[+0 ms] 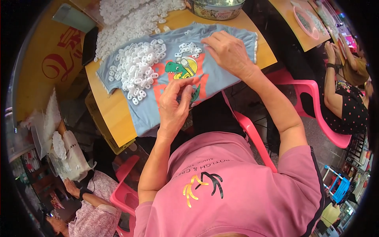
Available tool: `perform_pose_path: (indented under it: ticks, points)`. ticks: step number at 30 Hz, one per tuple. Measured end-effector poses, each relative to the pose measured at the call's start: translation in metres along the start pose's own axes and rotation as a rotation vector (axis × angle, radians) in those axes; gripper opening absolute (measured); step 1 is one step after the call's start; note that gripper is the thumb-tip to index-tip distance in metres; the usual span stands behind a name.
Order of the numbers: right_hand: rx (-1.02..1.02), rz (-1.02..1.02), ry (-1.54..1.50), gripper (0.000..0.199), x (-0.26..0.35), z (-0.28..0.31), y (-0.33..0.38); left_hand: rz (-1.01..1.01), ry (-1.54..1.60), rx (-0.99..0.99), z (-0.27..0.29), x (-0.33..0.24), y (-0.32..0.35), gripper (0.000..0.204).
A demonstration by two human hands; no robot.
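While white pieces (138, 65) lie beyond the left hand (173, 106), small cluster (191, 50) beside right hand (229, 51), each grip unclear, tin (217, 12) behind

My feed shows what looks like a workshop. White plastic pieces (139, 65) lie heaped upper left; I see a co-worker (94, 211) seated lower left.

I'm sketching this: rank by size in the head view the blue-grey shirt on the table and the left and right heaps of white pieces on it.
1. Blue-grey shirt
2. Left heap
3. Right heap, clearly smallest
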State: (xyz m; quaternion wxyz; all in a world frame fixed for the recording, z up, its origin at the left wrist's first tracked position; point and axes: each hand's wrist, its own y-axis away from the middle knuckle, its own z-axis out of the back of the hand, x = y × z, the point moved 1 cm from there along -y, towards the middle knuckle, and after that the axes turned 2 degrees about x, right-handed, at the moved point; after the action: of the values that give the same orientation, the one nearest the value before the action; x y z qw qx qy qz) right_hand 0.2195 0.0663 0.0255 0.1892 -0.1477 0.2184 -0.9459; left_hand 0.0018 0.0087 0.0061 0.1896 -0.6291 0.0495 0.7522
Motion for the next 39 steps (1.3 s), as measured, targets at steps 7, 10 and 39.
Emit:
perform_pose_path:
  ticks: [7,10,39]
  points:
    - [0.007,-0.465,-0.806,0.016,0.008,0.017,0.009,0.169,0.218,-0.048,-0.004,-0.011,-0.008,0.017]
    - [0.123,-0.581,-1.203,0.021,0.019,0.025,0.017,0.174,0.316,-0.061,-0.01,-0.016,-0.015,0.019]
    - [-0.177,-0.253,-0.867,0.011,0.061,0.018,0.056,0.332,0.771,0.055,-0.021,-0.011,-0.008,0.014]
